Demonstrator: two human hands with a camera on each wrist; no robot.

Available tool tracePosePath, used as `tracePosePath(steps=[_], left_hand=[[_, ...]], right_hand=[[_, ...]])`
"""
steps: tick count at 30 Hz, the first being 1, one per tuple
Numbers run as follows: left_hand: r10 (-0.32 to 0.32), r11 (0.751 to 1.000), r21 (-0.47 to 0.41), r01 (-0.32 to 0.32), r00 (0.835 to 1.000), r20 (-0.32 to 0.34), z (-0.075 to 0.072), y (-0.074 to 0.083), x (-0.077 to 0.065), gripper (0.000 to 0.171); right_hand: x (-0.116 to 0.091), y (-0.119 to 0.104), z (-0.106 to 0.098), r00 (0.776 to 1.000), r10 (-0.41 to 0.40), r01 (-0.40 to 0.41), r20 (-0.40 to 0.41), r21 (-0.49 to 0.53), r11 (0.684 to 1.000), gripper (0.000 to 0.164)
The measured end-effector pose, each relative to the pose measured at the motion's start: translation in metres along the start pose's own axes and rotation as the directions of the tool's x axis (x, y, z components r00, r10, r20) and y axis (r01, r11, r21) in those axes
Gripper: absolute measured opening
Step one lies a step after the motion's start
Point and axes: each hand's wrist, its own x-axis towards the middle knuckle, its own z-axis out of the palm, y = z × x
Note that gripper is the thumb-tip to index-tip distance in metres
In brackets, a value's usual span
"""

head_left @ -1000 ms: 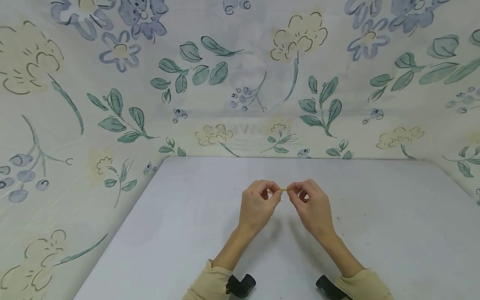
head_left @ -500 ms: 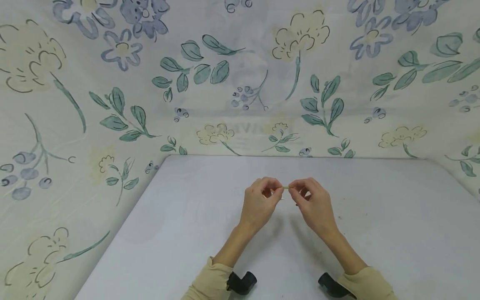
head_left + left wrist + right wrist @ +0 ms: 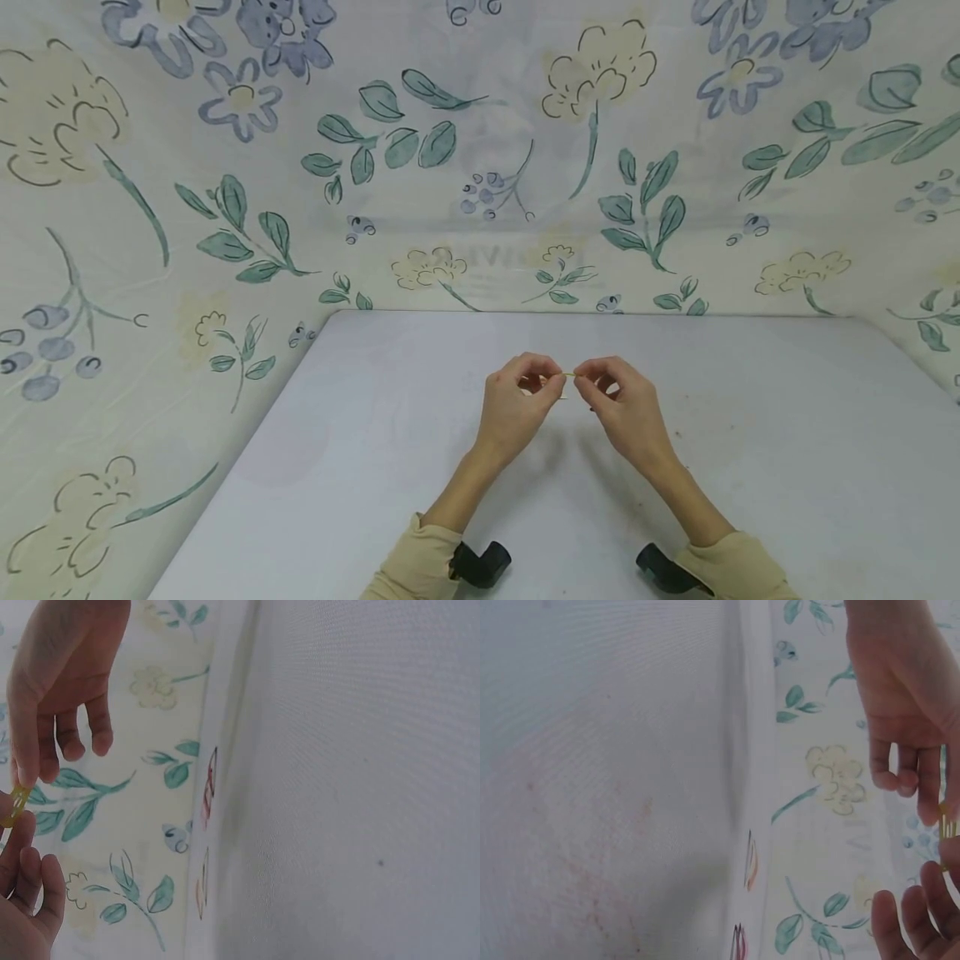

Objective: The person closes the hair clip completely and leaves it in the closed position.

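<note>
Both hands meet over the white table, thumb and fingertips pinching opposite ends of a small yellow piece. Thin strands with gaps between them show in this yellow piece from the right wrist; its exact kind is unclear. My left hand has the left end, my right hand the right. On the table behind them lie an orange pointed-oval loop and a red one with dark lines. Seen from the head, the hands mostly cover both loops.
The white table reaches back to a floral cloth that rises behind it and on the left. Black camera mounts stick out below the beige sleeves. Tiny reddish specks dot the tabletop on the right.
The yellow piece between the fingertips looks thinner from the head than a second ago. Both hands stay in nearly the same place, keeping their pinch.
</note>
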Motion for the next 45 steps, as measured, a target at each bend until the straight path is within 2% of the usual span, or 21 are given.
tracePosePath(steps=[12,20,26,37,45], left_hand=[[0.000,1.000,0.015,0.000,1.000,0.004,-0.004,0.000,0.001,0.004],[0.042,0.997,0.063,-0.043,0.999,0.010,-0.006,-0.002,0.002,0.004],[0.040,0.997,0.060,-0.040,0.999,0.011,-0.007,-0.005,0.001,0.004],[0.045,0.996,0.075,-0.049,0.997,0.060,-0.010,-0.006,0.000,0.005],[0.079,0.989,0.121,-0.089,0.993,0.085,-0.010,-0.012,0.000,0.008]], right_hand=[[0.001,-0.001,-0.003,0.999,-0.023,0.024,0.027,-0.009,1.000,0.012],[0.003,-0.001,-0.003,0.999,-0.037,0.037,0.033,-0.022,0.999,0.014],[0.002,0.001,-0.003,0.998,-0.027,0.028,0.048,-0.026,0.999,0.015],[0.002,0.003,-0.003,0.996,-0.023,0.025,0.081,-0.030,0.999,0.017],[0.003,0.005,-0.001,0.994,-0.013,0.025,0.112,-0.099,0.995,0.016]])
